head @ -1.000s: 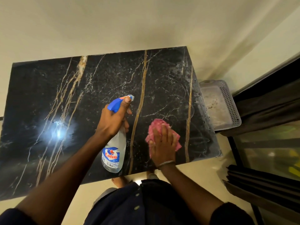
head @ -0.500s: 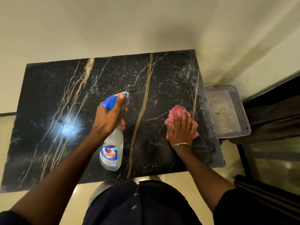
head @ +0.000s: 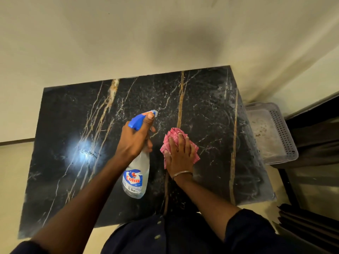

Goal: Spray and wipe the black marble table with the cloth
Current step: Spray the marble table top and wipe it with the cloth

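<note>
The black marble table (head: 77,125) with gold and white veins fills the middle of the view. My left hand (head: 134,138) grips a clear spray bottle (head: 136,173) with a blue trigger head, held just above the tabletop, nozzle pointing away from me. To its right, my right hand (head: 180,154) presses flat on a crumpled pink cloth (head: 194,149) lying on the marble near the centre. Fine wet droplets and smear marks show on the table's right half.
A grey perforated plastic tray (head: 280,136) sits just past the table's right edge. Dark furniture and a black frame (head: 311,180) stand at the far right. A cream wall runs behind the table. A bright light glare marks the table's left part.
My right hand slid the pink cloth from the right side back left toward the table's centre, close to the bottle. The left hand kept the bottle in about the same place.
</note>
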`<move>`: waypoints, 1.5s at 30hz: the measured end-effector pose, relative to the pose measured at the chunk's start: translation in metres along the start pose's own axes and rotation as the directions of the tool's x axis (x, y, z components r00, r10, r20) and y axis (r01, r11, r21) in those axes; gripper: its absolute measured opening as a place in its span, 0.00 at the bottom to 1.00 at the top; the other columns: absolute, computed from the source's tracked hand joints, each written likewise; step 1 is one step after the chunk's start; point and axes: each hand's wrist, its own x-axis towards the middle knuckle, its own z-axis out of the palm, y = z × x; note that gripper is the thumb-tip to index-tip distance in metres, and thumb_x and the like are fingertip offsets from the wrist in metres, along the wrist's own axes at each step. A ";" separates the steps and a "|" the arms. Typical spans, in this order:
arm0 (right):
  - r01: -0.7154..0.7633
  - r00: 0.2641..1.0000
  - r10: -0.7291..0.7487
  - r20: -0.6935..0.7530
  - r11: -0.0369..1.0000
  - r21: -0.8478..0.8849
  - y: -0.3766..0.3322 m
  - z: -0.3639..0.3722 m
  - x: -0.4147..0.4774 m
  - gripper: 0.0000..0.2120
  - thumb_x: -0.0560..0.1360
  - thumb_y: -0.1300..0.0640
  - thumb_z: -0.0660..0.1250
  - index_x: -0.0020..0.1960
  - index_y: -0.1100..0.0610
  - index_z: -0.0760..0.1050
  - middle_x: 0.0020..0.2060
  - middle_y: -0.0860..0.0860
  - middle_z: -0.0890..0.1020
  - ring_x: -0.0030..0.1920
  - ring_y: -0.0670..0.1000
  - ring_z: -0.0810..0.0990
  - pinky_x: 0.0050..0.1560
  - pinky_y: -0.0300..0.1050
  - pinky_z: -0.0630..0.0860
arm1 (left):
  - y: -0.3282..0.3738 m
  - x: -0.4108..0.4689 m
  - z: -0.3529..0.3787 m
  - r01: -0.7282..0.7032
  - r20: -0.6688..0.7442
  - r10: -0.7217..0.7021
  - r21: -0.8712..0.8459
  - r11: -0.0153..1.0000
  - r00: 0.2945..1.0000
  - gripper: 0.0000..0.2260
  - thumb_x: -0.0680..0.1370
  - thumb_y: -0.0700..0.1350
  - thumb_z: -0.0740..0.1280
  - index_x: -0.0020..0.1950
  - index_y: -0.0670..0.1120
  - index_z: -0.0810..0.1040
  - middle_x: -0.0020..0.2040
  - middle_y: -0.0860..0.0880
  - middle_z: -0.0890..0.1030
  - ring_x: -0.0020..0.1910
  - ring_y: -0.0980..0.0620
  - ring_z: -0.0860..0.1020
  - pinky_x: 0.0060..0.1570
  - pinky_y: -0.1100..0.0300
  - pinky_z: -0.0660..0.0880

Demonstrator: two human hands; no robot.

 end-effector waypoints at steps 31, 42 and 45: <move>0.086 0.995 -0.075 0.073 0.984 -0.153 0.059 -0.031 0.100 0.28 0.80 0.46 0.46 0.78 0.55 0.58 0.78 0.54 0.59 0.78 0.59 0.53 0.75 0.59 0.51 | -0.027 0.060 -0.009 0.059 0.015 -0.060 0.059 0.997 0.998 0.19 0.77 0.62 0.58 0.56 0.51 0.78 0.38 0.44 0.82 0.24 0.47 0.79 0.27 0.59 0.77; -0.177 0.981 0.179 0.072 0.984 -0.029 0.025 -0.032 0.123 0.32 0.78 0.44 0.48 0.80 0.53 0.49 0.79 0.53 0.53 0.77 0.63 0.51 0.74 0.65 0.47 | -0.028 0.077 -0.008 0.046 0.043 -0.049 0.071 0.996 0.998 0.12 0.79 0.61 0.57 0.52 0.57 0.76 0.40 0.43 0.82 0.25 0.45 0.80 0.26 0.60 0.76; 0.090 0.988 -0.085 0.128 0.995 -0.039 -0.006 -0.022 0.120 0.31 0.79 0.45 0.53 0.79 0.52 0.52 0.79 0.51 0.55 0.78 0.61 0.50 0.74 0.63 0.48 | -0.028 0.080 -0.004 0.060 0.058 -0.065 0.080 0.995 0.996 0.13 0.77 0.63 0.57 0.52 0.58 0.75 0.39 0.41 0.82 0.25 0.47 0.79 0.26 0.60 0.76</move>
